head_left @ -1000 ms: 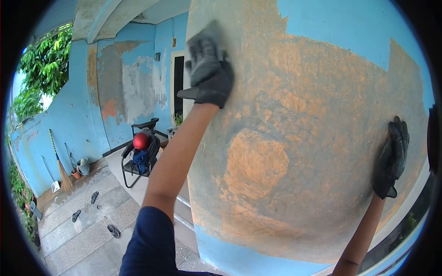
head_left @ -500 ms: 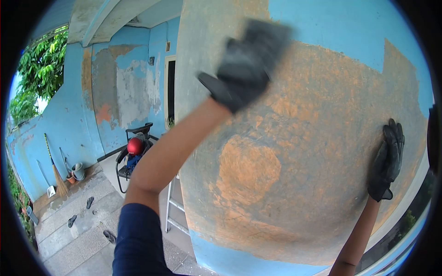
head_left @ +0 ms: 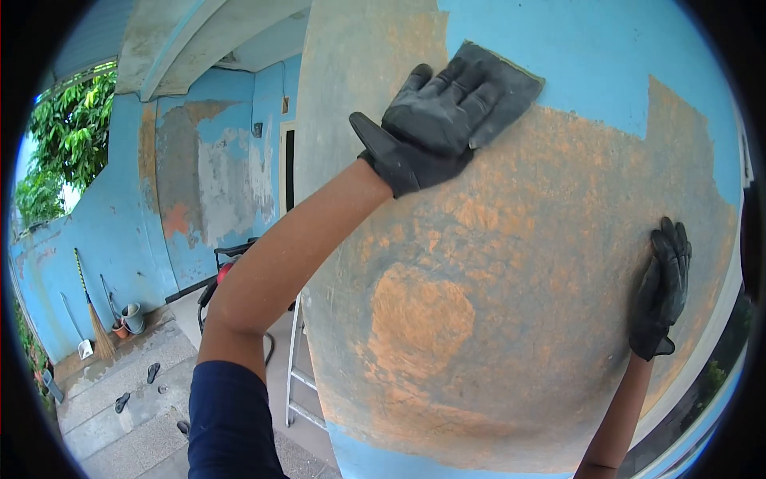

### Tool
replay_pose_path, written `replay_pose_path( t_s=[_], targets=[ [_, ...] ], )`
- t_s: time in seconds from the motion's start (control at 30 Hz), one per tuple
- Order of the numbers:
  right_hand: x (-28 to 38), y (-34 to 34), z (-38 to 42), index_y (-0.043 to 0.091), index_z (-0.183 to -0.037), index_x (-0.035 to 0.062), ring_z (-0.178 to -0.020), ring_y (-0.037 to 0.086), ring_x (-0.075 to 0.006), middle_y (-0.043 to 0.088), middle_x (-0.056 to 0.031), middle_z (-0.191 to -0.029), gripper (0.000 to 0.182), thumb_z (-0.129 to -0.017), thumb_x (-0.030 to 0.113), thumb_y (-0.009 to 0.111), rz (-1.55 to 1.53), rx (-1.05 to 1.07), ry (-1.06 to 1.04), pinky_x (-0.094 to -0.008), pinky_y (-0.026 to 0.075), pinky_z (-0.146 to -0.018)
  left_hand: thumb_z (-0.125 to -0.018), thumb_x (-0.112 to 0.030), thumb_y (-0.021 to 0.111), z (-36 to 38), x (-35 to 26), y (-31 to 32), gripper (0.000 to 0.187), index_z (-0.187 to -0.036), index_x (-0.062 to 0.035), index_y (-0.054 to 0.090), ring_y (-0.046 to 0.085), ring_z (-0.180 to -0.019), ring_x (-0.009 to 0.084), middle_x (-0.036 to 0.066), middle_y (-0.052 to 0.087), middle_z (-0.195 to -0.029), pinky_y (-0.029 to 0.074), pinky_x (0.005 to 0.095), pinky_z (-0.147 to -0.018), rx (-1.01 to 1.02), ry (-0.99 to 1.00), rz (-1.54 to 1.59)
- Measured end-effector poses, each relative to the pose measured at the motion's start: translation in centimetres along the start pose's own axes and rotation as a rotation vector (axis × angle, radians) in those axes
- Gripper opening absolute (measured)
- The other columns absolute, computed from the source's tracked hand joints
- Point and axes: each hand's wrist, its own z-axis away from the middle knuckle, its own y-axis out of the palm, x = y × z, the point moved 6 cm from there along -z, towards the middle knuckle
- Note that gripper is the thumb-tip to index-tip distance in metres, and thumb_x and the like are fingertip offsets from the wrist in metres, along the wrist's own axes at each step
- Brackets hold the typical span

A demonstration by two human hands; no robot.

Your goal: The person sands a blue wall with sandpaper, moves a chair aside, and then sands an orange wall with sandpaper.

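My left hand (head_left: 435, 120), in a black glove, presses a dark sheet of sandpaper (head_left: 515, 92) flat against the wall (head_left: 550, 231). Its fingers lie over the sheet, and one finger sticks out to the left. The sheet's upper edge overlaps blue paint (head_left: 574, 48). Below it, the surface is bare grey with orange-brown patches. Farther right and lower, my right hand (head_left: 662, 279), also gloved in black, rests on the same wall. Its fingers point upward, and nothing shows in it.
A metal ladder (head_left: 294, 375) stands beside the wall's left edge. My left arm partly hides a chair (head_left: 209, 291) with a red object. On the left are a broom (head_left: 97, 327), a dustpan (head_left: 85, 349), a bucket (head_left: 134, 321) and sandals (head_left: 122, 402) on the tiled floor.
My left hand has slid right along the wall with the sandpaper and now appears sharper. The view has shifted slightly. My right hand keeps its place on the wall.
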Motion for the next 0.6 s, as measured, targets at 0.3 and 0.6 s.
replay_pose_path(
  t_s=[0.3, 0.6],
  targets=[
    [0.2, -0.6, -0.4, 0.07, -0.116, 0.0037, -0.135, 0.052, -0.0363, 0.065, -0.0152, -0.134, 0.027, -0.1, 0.008, 0.048, -0.006, -0.019, 0.045, -0.0538, 0.033, -0.118, -0.099, -0.029, 0.048, -0.3, -3.5, 16.6, 0.053, -0.149, -0.0118, 0.044, 0.043, -0.141, 0.036, 0.023, 0.047, -0.149, 0.034, 0.0554, -0.114, 0.391, -0.58, 1.056],
    [0.0, -0.5, -0.6, 0.07, -0.114, 0.0035, -0.135, 0.053, -0.0367, 0.066, -0.0151, -0.133, 0.027, -0.1, 0.009, 0.048, -0.01, 0.008, 0.058, -0.0554, 0.033, -0.118, -0.102, -0.045, 0.036, 1.0, 4.6, 19.5, 0.062, -0.158, -0.018, 0.031, 0.019, -0.154, 0.0309, 0.018, 0.024, -0.165, 0.022, 0.0518, -0.123, 1.082, -1.387, 1.618]
  ],
)
